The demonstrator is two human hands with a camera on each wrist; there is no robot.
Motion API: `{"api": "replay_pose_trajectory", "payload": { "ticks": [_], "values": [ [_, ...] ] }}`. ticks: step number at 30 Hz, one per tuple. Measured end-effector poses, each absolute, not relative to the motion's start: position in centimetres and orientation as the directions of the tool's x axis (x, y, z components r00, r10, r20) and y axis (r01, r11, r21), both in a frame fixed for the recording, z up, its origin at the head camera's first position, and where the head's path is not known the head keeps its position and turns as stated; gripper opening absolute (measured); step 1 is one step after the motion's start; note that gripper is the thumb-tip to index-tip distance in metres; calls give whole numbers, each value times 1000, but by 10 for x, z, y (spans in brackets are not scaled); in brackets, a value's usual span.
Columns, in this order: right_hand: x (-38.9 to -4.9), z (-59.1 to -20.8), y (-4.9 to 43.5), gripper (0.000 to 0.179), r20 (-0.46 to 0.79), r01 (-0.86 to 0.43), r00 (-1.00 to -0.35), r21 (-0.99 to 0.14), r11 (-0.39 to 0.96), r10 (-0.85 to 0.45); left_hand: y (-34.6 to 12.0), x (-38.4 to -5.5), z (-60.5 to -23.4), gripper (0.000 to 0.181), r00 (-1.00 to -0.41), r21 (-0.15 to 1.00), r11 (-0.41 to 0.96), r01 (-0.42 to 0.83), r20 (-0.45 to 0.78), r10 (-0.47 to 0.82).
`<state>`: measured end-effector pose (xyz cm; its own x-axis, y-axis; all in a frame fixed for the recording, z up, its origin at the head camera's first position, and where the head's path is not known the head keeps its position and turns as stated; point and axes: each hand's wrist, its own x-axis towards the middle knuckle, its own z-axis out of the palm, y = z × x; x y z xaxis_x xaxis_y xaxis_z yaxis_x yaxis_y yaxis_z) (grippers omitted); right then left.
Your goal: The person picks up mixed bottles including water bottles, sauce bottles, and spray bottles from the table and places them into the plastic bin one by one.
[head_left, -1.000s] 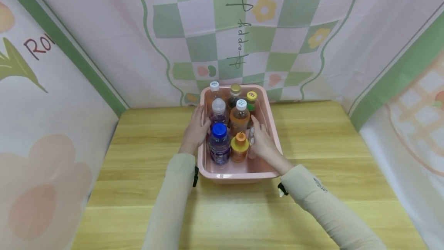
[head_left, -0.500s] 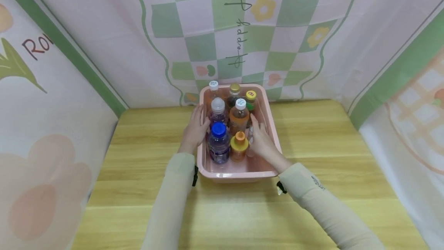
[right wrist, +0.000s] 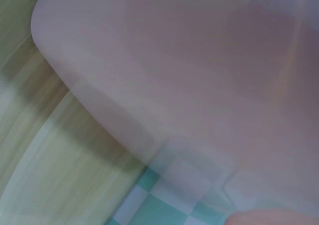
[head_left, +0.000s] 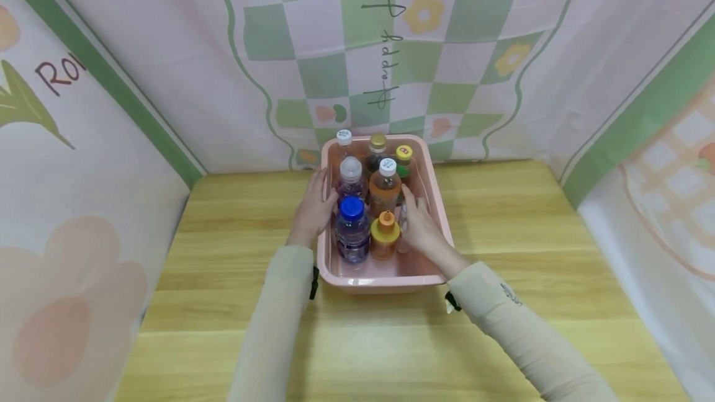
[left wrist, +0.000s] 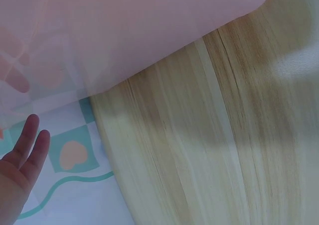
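Observation:
At the left rim of the pink basin (head_left: 373, 280), my left hand (head_left: 314, 213) straddles the edge, thumb inside beside the bottles. In the left wrist view, two straight fingers (left wrist: 31, 148) lie outside the wall and others show faintly through it. My right hand (head_left: 423, 227) is inside the right part and holds a clear bottle (head_left: 404, 242), hiding its upper part. Left of it stands a small yellow-orange bottle (head_left: 385, 239). A blue-capped bottle (head_left: 353, 234) stands front left. Behind are a white-capped orange bottle (head_left: 385, 188) and a clear-capped purple bottle (head_left: 350, 178).
Along the basin's back stand a white-capped bottle (head_left: 344, 141), a gold-capped dark bottle (head_left: 377, 147) and a yellow-capped bottle (head_left: 404, 157). The wooden table (head_left: 240, 234) lies around the basin. A patterned cloth (head_left: 385, 67) hangs behind the table's back edge.
Both hands stay nearly in place. My right hand and the clear bottle shift only slightly; the basin and the other bottles look the same.

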<state>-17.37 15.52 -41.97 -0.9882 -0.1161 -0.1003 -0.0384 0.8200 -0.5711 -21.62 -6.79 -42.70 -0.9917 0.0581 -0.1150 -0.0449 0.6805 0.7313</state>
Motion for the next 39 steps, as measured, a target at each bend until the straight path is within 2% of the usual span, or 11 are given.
{"api": "replay_pose_trajectory", "payload": {
  "ticks": [15, 18, 33, 39],
  "values": [
    [-173, -418, 157, 99, -183, 30, -979, -574, 818, -93, -65, -216, -426, 63, -991, 730, 681, -49, -120, 57],
    [-173, -418, 158, 103, -189, 42, -978, -584, 811, -86, -64, -216, -426, 63, -991, 725, 687, -43, -117, 62],
    [-172, -418, 158, 103, -162, 42, -985, -583, 811, -66, -62, -216, -427, 63, -991, 735, 676, -41, -114, 64],
    [-169, -418, 158, 103, -141, 61, -989, -616, 785, -34, -63, -214, -430, 63, -992, 731, 681, -41, -111, 60]
  ]
}}
